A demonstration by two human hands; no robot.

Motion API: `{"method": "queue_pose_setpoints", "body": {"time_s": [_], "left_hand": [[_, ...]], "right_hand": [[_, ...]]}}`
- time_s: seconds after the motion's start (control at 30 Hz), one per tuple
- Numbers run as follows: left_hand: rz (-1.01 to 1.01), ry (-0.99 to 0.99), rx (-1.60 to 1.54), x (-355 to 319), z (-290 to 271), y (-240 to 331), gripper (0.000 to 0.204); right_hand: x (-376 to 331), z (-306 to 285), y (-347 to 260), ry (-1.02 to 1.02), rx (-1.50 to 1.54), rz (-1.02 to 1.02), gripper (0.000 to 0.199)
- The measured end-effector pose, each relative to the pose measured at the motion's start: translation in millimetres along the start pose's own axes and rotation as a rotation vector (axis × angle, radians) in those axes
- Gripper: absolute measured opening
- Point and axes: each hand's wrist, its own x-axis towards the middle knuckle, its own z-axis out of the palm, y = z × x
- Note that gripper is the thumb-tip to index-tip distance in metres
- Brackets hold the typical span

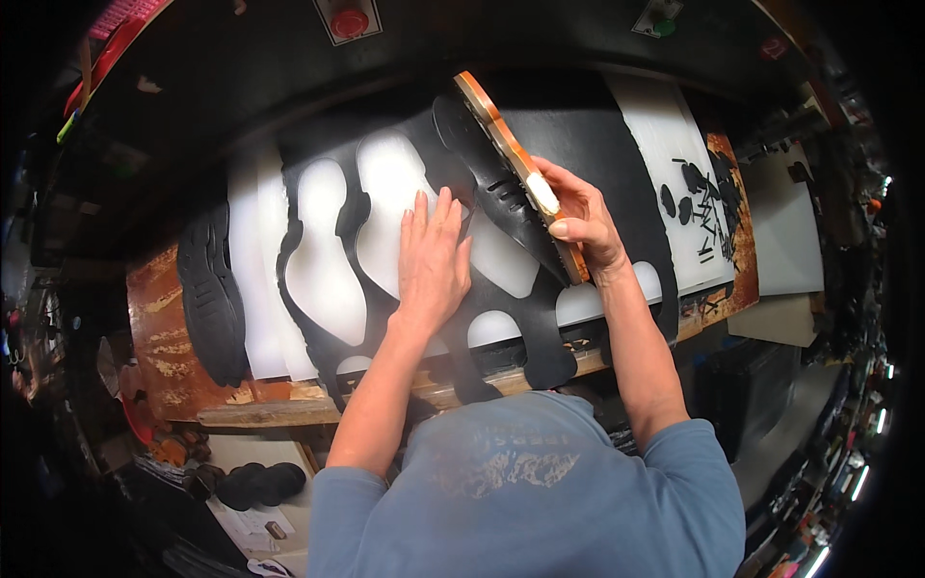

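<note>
Our left hand [431, 262] lies flat, fingers spread, on black sheet [588, 144]; right hand [576, 217] grips orange cutting die [501, 125] tilted on edge.

Shoemaking workshop, sole-cutting station. Worn, rust-stained bench [164, 337] carries a white cutting board [260, 289] with a black rubber sheet [597, 144] on it, sole-shaped holes already cut out. Stack of black ribbed soles [210, 294] at the bench's left end, small black offcuts [699, 197] on the right. Machine head above with a red button [349, 21] and a green button [660, 21]. Dark cluttered shelves around, more black cut pieces [258, 484] lower left.
</note>
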Motion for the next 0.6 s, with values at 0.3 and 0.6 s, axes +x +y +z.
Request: {"method": "queue_pose_setpoints", "body": {"time_s": [0.3,0.6], "left_hand": [[-0.007,0.033,-0.004,-2,-2,-1,0.059],[-0.064,0.081,-0.108,-6,2,-10,0.048]], "right_hand": [[-19,4,-8,0.154,-0.162,-0.034,0.087],[-69,-45,-74,0.319,-0.212,-0.162,0.106]]}}
